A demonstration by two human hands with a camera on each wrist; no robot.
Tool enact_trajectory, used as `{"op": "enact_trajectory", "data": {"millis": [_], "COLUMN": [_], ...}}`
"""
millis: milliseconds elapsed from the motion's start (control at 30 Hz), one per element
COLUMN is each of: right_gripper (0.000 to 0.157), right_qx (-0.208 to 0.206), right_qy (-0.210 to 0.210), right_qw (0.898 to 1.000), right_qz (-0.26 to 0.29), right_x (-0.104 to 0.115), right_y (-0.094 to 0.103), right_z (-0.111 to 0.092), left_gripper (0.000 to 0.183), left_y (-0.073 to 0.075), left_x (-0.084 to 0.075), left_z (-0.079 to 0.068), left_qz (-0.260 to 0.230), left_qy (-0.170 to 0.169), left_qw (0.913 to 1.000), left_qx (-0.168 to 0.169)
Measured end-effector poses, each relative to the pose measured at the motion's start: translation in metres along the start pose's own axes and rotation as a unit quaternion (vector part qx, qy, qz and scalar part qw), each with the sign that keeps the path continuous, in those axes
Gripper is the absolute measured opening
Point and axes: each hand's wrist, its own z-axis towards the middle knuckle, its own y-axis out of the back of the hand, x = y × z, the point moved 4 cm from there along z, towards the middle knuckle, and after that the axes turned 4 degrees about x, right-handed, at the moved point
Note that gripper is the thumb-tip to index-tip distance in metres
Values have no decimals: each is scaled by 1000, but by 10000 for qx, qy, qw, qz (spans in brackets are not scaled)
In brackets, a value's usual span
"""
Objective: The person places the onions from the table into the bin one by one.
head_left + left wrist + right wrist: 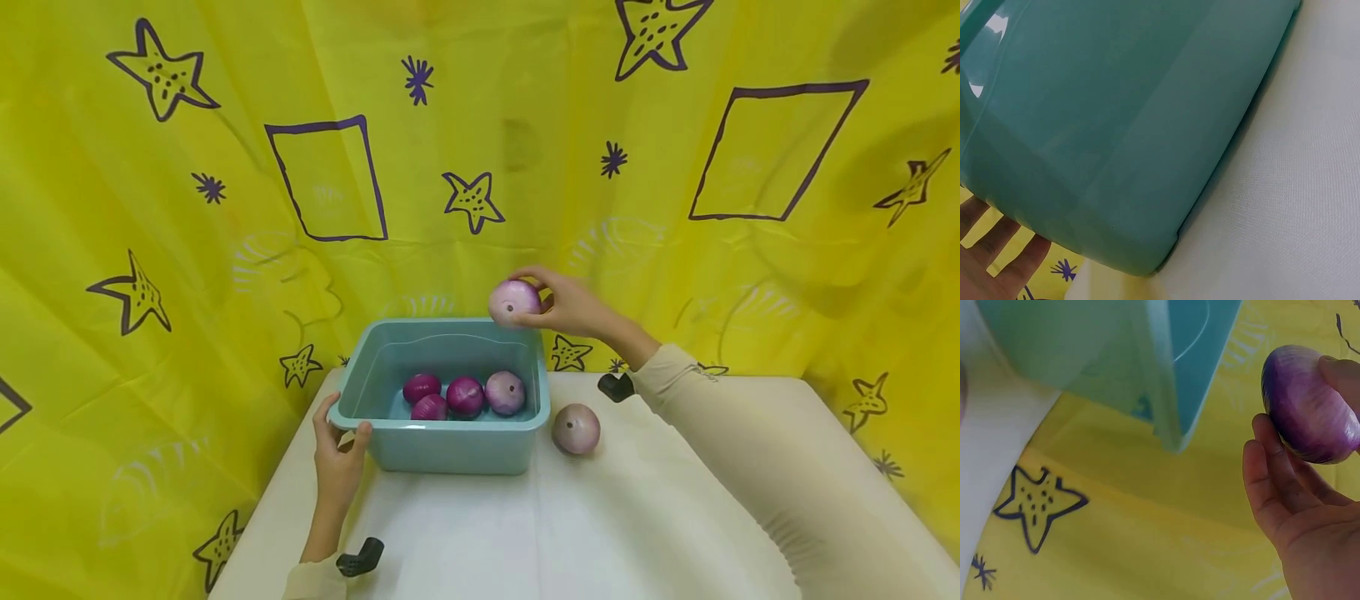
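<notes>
A pale purple onion [513,302] is pinched between the thumb and fingers of my right hand [564,307], raised at the back right corner of a teal plastic tub [450,450]. The right wrist view shows the same onion [1310,406] from the side, off the tub's rim. My left hand [339,458] grips the tub's front left corner, thumb at the front rim and fingers along the left side. Inside the tub lie several onions: darker purple ones, such as this onion [465,397], and a paler onion [505,392] at the right.
Another pale onion [576,429] sits on the white table [630,517], just right of the tub. Behind the table hangs a yellow curtain [540,200] printed with stars and squares. Black wrist mounts [361,557] show at both sleeves.
</notes>
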Motion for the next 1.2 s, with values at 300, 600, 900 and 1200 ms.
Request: {"op": "enact_trajectory", "data": {"millis": [300, 600, 900, 1200], "right_gripper": [60, 59, 59, 71], "right_qx": [692, 1291, 1497, 1593], "right_qy": [95, 317, 282, -70], "right_qw": [9975, 9911, 9882, 9872], "right_qz": [39, -55, -125, -44], "right_x": [27, 41, 42, 36], "right_y": [-32, -73, -92, -95], "right_z": [38, 61, 67, 66], "left_gripper": [72, 72, 72, 72], "left_y": [1, 0, -1, 0], "left_x": [0, 0, 0, 0], "left_z": [-1, -3, -2, 0], "left_qz": [-12, 45, 108, 164], "left_qy": [16, 44, 39, -34], "left_qw": [10000, 10000, 9999, 9999], "left_qx": [-40, -69, -2, -31]}}
